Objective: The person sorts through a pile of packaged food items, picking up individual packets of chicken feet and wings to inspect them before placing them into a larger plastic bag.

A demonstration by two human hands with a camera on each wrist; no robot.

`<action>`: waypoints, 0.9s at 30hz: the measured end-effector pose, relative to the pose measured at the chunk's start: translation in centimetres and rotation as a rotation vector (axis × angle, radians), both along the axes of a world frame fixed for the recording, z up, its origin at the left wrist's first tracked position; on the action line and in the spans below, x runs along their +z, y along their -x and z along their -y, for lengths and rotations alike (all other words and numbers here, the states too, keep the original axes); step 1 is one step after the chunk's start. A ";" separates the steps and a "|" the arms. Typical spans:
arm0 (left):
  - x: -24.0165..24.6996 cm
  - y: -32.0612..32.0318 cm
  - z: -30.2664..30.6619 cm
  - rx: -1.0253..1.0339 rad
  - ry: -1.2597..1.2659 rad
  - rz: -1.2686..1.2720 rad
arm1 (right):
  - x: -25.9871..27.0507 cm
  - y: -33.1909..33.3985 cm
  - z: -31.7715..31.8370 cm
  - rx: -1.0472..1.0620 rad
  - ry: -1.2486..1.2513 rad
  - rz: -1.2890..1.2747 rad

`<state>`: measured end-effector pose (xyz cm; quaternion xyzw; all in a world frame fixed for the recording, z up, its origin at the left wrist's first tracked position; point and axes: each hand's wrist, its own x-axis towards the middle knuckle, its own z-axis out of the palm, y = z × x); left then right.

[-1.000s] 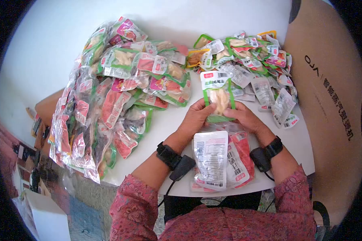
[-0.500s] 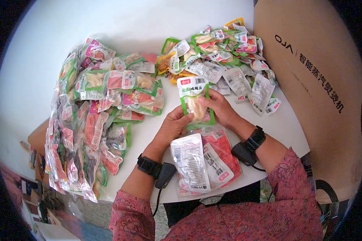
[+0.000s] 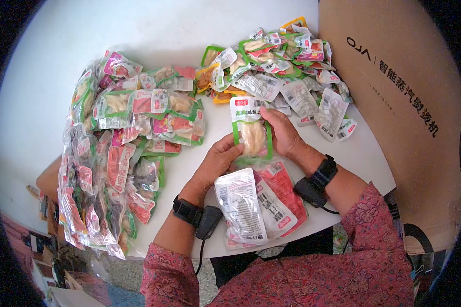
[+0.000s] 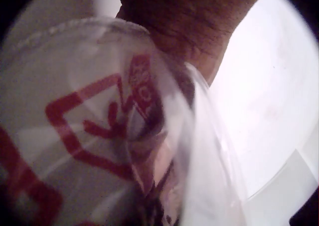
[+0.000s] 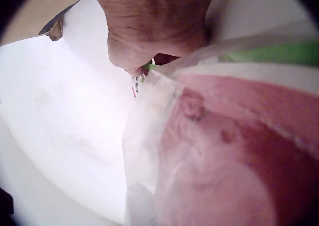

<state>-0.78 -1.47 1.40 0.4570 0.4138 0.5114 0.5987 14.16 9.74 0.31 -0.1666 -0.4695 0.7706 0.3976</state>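
Near the middle of the near edge of the white surface (image 3: 189,171), a green-edged packet (image 3: 251,135) with pale meat inside, held between two hands. On its left side the left grip (image 3: 219,159), fingers curled, thumb on the packet's front; on its right side the right grip (image 3: 283,134), fingers curled along the edge up to the white label. Both closed on that one packet and on nothing else. White label end of the packet toward the far edge, green foot toward the near edge and overlapping the far end of a small stack of packets (image 3: 241,204). Stack flat at the near edge between the two wrists, white-backed packet on top, red ones beneath and to its right.

In the left wrist view, only a clear wrapper with red print (image 4: 99,136) close to the lens, fingers hidden. In the right wrist view, a red wrapper (image 5: 224,161) filling the frame, a strip of green above it.

Along the left edge, a large heap of bagged packets (image 3: 123,138). At the far right corner, a smaller loose heap (image 3: 281,66). Past the right edge, a brown cardboard box (image 3: 394,102) with black print
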 end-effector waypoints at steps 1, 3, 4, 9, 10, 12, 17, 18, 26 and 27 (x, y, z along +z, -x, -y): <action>0.0 -0.1 0.0 0.005 -0.003 0.014 | 0.0 0.0 -0.1 0.013 -0.021 0.005; 0.1 -0.2 0.1 0.012 -0.005 0.029 | 0.0 -0.1 -0.2 0.024 0.005 -0.010; 0.1 -0.3 0.1 0.018 0.003 0.033 | 0.0 -0.1 -0.2 0.036 0.029 -0.026; 0.4 -0.2 0.1 0.028 0.005 0.020 | 0.5 -0.4 0.2 0.065 0.006 -0.035; 0.3 0.0 0.1 0.059 0.046 -0.047 | 0.8 -0.4 0.4 0.102 0.015 -0.044; 0.0 0.2 0.0 0.090 0.087 -0.114 | 0.7 -0.3 0.7 0.098 -0.007 -0.022; -0.6 0.1 -0.2 0.017 -0.004 0.015 | 0.1 0.0 0.3 0.027 -0.011 0.018; -0.5 0.0 -0.2 0.017 -0.003 0.015 | 0.1 -0.1 0.2 -0.020 -0.011 0.028; 0.8 -0.6 0.3 0.024 -0.014 -0.056 | -0.8 0.1 -0.8 -0.136 -0.031 -0.025; 0.7 -0.6 0.2 0.025 -0.015 -0.055 | -0.7 0.1 -0.7 -0.149 -0.020 -0.036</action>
